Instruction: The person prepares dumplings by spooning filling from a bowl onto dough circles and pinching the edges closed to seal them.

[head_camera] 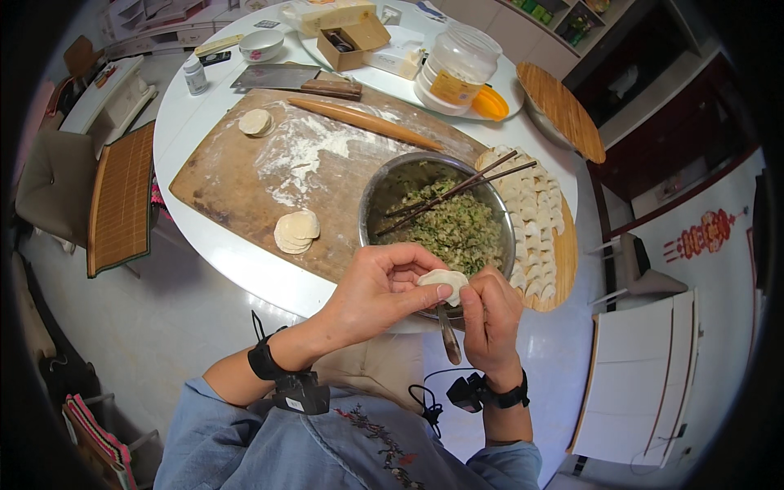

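Observation:
Between my two hands, above the near rim of a steel bowl, is a folded dumpling point(445, 280). My left hand point(392, 285) holds it with the thumb across its near side. My right hand point(492, 315) pinches its right edge between thumb and finger. Inside the steel bowl point(364, 211) lies chopped green filling point(456, 226), with a pair of dark chopsticks point(456, 195) resting across it. A metal utensil handle point(449, 337) sticks out over the bowl's near rim; its other end is hidden. Rows of finished dumplings point(531, 220) cover an oval wooden board point(566, 263) right of the bowl.
A floured wooden board point(226, 165) bears two stacks of round wrappers point(297, 231) and a rolling pin point(364, 122). Behind it lies a cleaver point(278, 77). A plastic jar point(456, 67), its orange lid point(490, 102), a cardboard box point(343, 52) and a white bowl point(261, 46) stand farther back.

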The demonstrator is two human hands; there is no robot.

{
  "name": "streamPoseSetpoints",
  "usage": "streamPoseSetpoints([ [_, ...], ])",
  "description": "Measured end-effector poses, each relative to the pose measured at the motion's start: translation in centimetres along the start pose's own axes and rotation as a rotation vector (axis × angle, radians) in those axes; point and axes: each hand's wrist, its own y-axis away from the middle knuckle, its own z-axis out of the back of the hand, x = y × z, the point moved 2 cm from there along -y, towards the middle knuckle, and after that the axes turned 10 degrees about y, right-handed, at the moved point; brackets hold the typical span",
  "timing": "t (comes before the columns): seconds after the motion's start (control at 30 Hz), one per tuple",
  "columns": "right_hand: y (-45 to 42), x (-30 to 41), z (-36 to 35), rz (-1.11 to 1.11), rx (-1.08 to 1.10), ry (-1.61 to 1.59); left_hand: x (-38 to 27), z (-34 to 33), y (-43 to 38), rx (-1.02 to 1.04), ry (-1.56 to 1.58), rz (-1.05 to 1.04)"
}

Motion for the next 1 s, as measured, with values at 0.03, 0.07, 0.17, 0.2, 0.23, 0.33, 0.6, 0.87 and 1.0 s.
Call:
streamPoseSetpoints([
  [0.03, 0.0, 0.1, -0.1, 0.014, -0.010, 0.023, 0.0, -0.1, 0.0, 0.002, 0.004, -0.006],
  [0.07, 0.0, 0.1, -0.1, 0.013, -0.028, 0.013, 0.1, -0.1, 0.1, 0.003, 0.001, -0.014],
  [0.17, 0.3, 0.0, -0.2, -0.028, -0.055, -0.020, 0.2, -0.3, 0.1, -0.009, 0.027, -0.047],
  [0.2, 0.4, -0.1, -0.3, -0.068, -0.050, -0.034, 0.2, -0.4, 0.0, -0.022, 0.055, -0.060],
  [0.23, 0.4, -0.2, -0.3, -0.108, -0.044, -0.048, 0.2, -0.4, 0.0, -0.035, 0.082, -0.074],
  [0.33, 0.3, -0.2, -0.2, 0.001, -0.020, -0.054, 0.2, -0.4, 0.0, -0.058, 0.143, -0.081],
  [0.6, 0.8, -0.3, -0.5, -0.081, -0.072, -0.088, 0.5, -0.5, 0.0, -0.054, 0.191, -0.098],
  [0.87, 0.8, -0.4, -0.6, -0.066, -0.110, -0.101, 0.8, -0.4, -0.1, -0.074, 0.215, -0.153],
  [1.0, 1.1, -0.7, -0.7, -0.186, -0.132, -0.159, 0.6, -0.7, 0.0, -0.110, 0.061, -0.223],
])
